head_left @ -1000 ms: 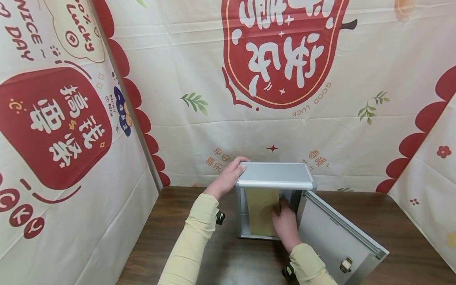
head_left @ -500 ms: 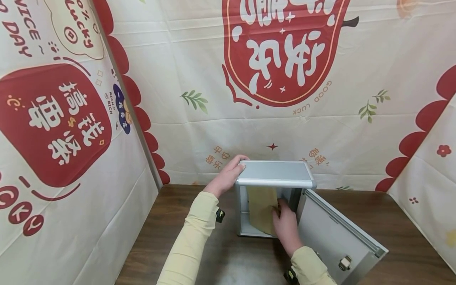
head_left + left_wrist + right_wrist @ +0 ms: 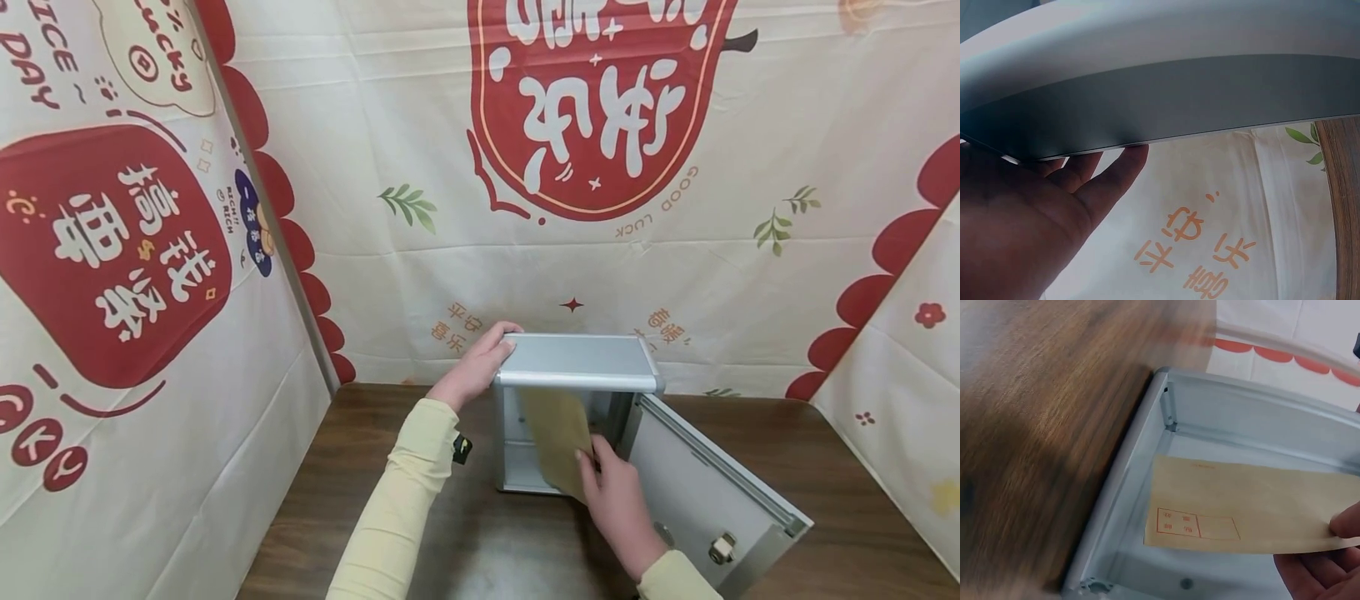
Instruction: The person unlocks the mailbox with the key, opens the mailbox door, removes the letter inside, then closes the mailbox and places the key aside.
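Note:
A silvery metal box point(image 3: 577, 357) stands on the table with its front open. My left hand point(image 3: 474, 367) holds its top left corner, thumb on top; in the left wrist view the fingers point(image 3: 1119, 172) reach the side panel's rear edge. My right hand point(image 3: 617, 500) pinches the right edge of a brown paper envelope point(image 3: 555, 437) between thumb and fingers. That envelope leans tilted in the box opening, its lower end near the front rim. Red printed boxes show on the envelope point(image 3: 1210, 500) in the right wrist view. Its top end is hidden under the box lid in the head view.
The box's door point(image 3: 697, 492) swings out to the right, with a lock point(image 3: 722, 548) on its inner face. Dark wooden table point(image 3: 360, 492) lies around the box. Printed cloth point(image 3: 405, 292) hangs behind and at both sides.
My right hand has drawn toward me and slightly down, bringing the envelope's lower end forward and tilting it. The left hand stays on the box corner.

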Tool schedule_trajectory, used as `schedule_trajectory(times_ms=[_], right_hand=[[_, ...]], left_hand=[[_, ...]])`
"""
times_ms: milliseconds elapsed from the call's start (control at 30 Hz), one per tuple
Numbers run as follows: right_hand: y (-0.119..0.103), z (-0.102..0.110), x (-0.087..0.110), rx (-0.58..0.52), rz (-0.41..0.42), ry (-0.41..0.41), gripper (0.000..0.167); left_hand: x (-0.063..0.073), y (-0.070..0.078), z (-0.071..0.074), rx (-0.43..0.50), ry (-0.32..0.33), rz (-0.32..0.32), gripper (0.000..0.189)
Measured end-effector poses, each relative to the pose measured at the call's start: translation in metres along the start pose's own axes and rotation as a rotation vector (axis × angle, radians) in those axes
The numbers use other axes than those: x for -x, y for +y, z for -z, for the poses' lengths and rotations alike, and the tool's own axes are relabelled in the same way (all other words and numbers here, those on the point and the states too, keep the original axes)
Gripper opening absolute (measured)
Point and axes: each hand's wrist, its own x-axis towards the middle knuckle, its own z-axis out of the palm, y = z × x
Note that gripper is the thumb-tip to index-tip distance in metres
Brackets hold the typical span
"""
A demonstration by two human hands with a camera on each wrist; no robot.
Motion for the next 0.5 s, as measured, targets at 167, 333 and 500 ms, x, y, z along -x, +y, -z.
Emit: schedule_trajectory(times_ms=[167, 333, 500], right_hand=[[-0.003, 0.011, 0.011, 0.057, 0.068, 0.043, 0.013], [-0.002, 0.025, 0.024, 0.085, 0.165, 0.083, 0.017], [0.004, 0.038, 0.039, 0.145, 0.237, 0.066, 0.025]], left_hand=[[0.0, -0.004, -0.001, -0.002, -0.001, -0.001, 0.034], [0.0, -0.004, -0.001, -0.001, 0.002, 0.005, 0.035], [-0.001, -0.003, 0.001, -0.015, 0.009, 0.015, 0.033]])
